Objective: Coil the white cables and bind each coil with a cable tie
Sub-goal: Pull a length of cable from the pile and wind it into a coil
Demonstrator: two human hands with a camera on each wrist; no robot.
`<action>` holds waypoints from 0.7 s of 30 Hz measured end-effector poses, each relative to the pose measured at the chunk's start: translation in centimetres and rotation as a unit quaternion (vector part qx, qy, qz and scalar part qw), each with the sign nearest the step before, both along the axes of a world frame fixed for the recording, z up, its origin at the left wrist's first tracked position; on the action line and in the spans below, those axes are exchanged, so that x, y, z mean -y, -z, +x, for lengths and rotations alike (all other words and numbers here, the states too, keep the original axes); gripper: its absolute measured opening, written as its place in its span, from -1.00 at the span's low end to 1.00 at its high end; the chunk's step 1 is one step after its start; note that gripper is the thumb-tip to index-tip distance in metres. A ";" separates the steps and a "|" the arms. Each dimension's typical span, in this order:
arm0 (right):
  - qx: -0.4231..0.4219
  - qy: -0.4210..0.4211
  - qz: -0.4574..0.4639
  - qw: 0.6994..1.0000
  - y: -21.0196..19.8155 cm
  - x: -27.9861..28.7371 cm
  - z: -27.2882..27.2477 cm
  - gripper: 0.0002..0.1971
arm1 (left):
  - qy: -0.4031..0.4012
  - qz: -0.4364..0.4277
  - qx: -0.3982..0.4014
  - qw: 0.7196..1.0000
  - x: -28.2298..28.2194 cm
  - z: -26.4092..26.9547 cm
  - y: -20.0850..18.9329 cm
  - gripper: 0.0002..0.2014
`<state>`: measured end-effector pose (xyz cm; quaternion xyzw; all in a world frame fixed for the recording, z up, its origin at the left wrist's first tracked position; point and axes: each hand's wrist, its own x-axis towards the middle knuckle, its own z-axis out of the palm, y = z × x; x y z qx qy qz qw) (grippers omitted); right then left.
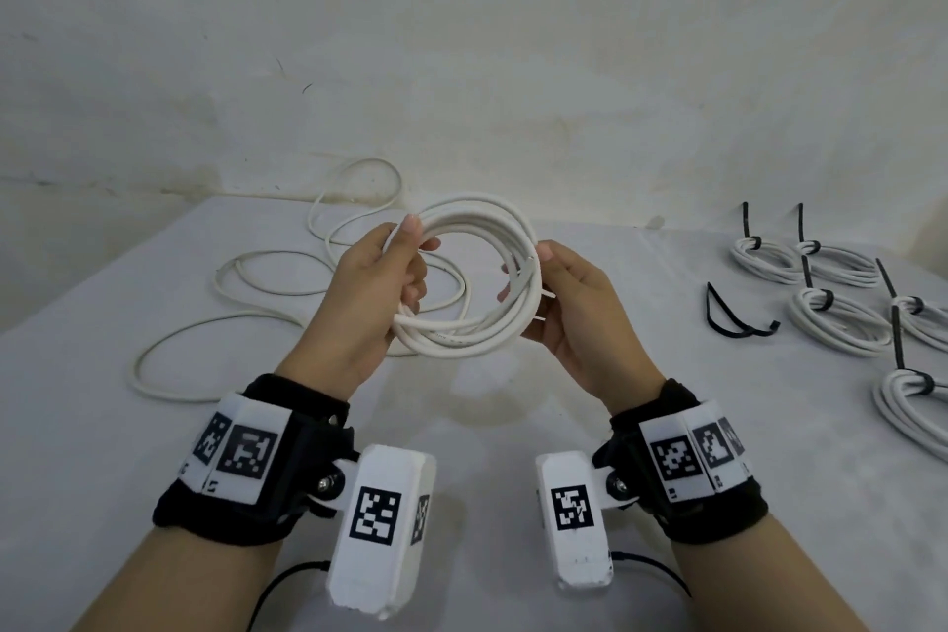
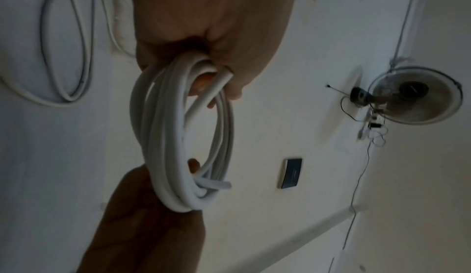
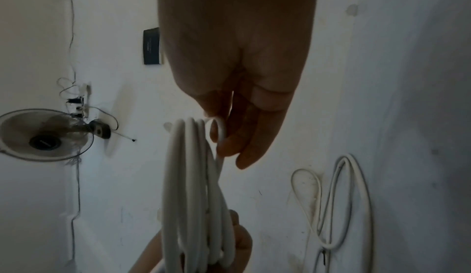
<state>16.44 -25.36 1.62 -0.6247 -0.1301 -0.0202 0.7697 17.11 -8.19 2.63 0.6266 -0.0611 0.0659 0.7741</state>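
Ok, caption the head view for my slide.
Both hands, left hand and right hand, hold an untied white cable coil above the table.

I count one unbound coil [image 1: 464, 275] held up, five tied coils [image 1: 836, 321] at right, one loose black tie [image 1: 736, 318], loose cable [image 1: 267, 282] on the table, strands uncountable.

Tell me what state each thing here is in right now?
Held cable coil: wound, lifted off the table, no tie on it.
Left hand: grips the coil's left side.
Right hand: grips the coil's right side.
Loose white cable: uncoiled, sprawled on the table.
Loose black cable tie: unused, lying on the table.
Bound coils: tied with black ties, lying at right.
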 end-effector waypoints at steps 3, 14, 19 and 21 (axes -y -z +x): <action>0.004 0.020 -0.022 1.000 0.0 -0.3 -0.1 -0.71 | 0.020 -0.046 -0.047 0.998 -0.3 0.2 0.0 -0.69; 0.040 0.063 -0.116 0.990 -0.6 -1.0 -0.9 -0.44 | -0.004 -0.164 -0.103 0.981 0.7 0.4 0.3 -0.72; 0.065 0.099 -0.106 0.987 -0.5 -1.0 -0.7 -0.72 | 0.014 -0.157 -0.088 0.984 1.7 -0.2 0.4 -0.73; 0.051 0.114 -0.088 0.988 -0.3 -0.9 -0.4 -0.74 | 0.021 -0.130 -0.080 0.988 1.9 -0.2 0.5 -0.75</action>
